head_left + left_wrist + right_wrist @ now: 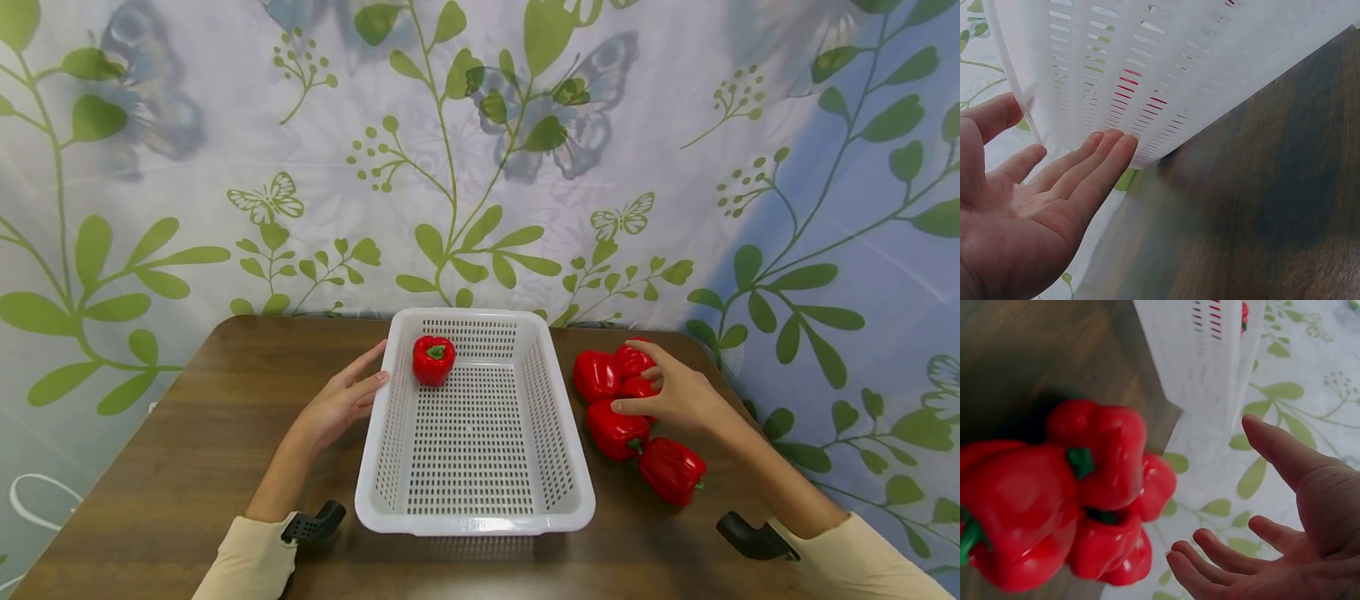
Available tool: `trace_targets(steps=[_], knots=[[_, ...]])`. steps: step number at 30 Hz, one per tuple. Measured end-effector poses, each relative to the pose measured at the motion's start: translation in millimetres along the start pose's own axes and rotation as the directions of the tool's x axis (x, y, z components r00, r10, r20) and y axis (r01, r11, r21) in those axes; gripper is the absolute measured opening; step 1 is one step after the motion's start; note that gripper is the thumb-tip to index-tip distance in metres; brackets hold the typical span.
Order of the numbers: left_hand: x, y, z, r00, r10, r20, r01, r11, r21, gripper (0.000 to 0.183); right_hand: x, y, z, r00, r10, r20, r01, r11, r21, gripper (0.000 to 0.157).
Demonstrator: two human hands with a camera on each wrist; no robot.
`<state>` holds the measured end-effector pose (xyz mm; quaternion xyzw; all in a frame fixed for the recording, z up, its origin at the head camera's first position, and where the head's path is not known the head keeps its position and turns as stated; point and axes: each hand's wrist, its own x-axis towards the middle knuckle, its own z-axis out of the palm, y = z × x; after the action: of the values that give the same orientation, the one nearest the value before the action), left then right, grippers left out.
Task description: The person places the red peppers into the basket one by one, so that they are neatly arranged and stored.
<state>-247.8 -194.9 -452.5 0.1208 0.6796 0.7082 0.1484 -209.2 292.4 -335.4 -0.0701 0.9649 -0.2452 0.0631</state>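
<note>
A white perforated plastic basket stands on the table, with one red bell pepper in its far left corner. My left hand is at the basket's left side, its fingertips right at the rim and its fingers fairly straight; the left wrist view shows them along the slotted wall. Right of the basket lies a cluster of several red bell peppers with green stems. Over that cluster my right hand hovers with thumb and fingers spread, and the right wrist view shows nothing between them.
The brown wooden table carries the basket near its middle. Behind it hangs a pale cloth printed with green leaves and butterflies. A white cable loops at the far left. Black wrist devices sit at both sleeves.
</note>
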Motion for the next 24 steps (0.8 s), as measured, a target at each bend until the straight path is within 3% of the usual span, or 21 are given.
trace_targets(steps=[6, 13, 24], knots=[[-0.6, 1.0, 0.8, 1.000, 0.003, 0.007, -0.003, 1.000, -0.007, 0.066, -14, 20, -3.4, 0.998, 0.046, 0.049, -0.046, 0.999, -0.004, 0.113], [-1.7, 2.1, 1.1, 1.000, 0.002, 0.007, -0.002, 1.000, -0.017, 0.065, -25, 46, -4.6, 0.995, 0.027, 0.098, -0.027, 1.000, 0.006, 0.106], [-0.4, 2.2, -0.3, 1.000, 0.009, 0.015, -0.008, 1.000, -0.017, 0.065, -40, 76, 1.6, 0.967, 0.013, 0.256, -0.053, 0.987, 0.150, 0.104]])
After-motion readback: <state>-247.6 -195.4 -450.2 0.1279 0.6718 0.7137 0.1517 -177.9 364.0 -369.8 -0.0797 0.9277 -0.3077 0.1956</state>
